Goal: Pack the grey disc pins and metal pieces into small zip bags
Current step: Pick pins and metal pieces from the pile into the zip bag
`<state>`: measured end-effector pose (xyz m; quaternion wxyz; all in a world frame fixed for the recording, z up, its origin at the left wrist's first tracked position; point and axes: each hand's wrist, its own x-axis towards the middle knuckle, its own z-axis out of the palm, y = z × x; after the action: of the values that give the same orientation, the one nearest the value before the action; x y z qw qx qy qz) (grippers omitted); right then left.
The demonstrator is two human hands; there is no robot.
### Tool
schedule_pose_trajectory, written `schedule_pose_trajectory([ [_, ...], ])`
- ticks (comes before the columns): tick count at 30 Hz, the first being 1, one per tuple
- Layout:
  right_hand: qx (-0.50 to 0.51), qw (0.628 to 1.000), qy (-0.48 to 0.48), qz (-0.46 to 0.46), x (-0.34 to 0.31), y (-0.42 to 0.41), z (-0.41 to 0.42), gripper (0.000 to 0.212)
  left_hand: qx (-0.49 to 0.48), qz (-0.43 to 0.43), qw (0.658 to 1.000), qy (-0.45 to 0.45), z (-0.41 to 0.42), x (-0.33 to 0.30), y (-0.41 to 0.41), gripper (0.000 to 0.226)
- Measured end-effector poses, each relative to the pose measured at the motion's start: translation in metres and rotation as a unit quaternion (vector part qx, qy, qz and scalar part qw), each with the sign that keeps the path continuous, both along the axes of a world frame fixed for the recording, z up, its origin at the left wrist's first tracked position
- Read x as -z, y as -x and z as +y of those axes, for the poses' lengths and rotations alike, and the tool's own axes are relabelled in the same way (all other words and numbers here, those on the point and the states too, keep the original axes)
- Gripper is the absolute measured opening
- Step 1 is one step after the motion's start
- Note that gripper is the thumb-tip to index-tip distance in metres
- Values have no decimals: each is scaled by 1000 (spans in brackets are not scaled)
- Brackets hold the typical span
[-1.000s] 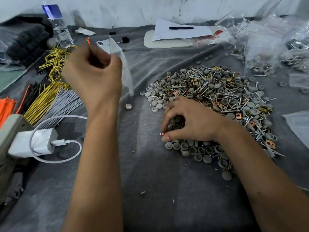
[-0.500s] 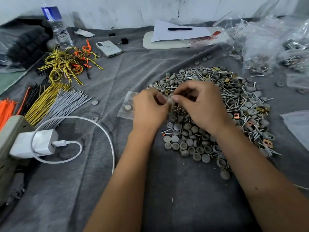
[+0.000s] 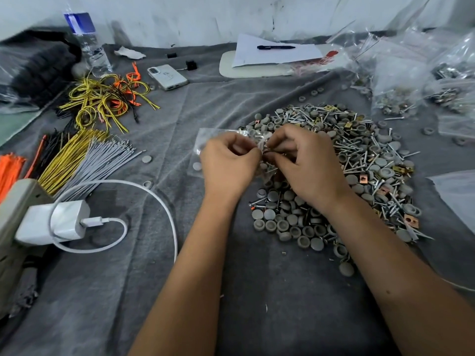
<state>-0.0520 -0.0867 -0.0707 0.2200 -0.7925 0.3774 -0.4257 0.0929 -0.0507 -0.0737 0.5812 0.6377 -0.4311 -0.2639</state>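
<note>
- Grey cloth covers the table, with a big pile of grey disc pins on it.
- Left hand pinches the small zip bag by its mouth.
- Right hand pinches small metal pieces at the bag's mouth, over the pile.

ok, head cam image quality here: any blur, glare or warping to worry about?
Head view: light is soft and even with weak shadows; wide-angle bending curves the wall line and edges. Left hand and right hand look slightly soft where they pinch the zip bag; glare whitens the clear bags top right.
</note>
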Motion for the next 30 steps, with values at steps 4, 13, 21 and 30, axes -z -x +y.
schedule_pose_trajectory([
  [4,0,1000,20,16,-2,1,2,20,18,59,998,17,1,-6,0,12],
  [13,14,998,56,39,-6,1,6,15,43,118,992,26,3,-11,-1,12],
  [21,-46,993,58,88,-13,5,6,25,-13,120,992,41,1,-12,-3,14],
  [30,-6,995,67,78,-15,11,4,13,-88,110,989,44,-4,-5,-10,19],
])
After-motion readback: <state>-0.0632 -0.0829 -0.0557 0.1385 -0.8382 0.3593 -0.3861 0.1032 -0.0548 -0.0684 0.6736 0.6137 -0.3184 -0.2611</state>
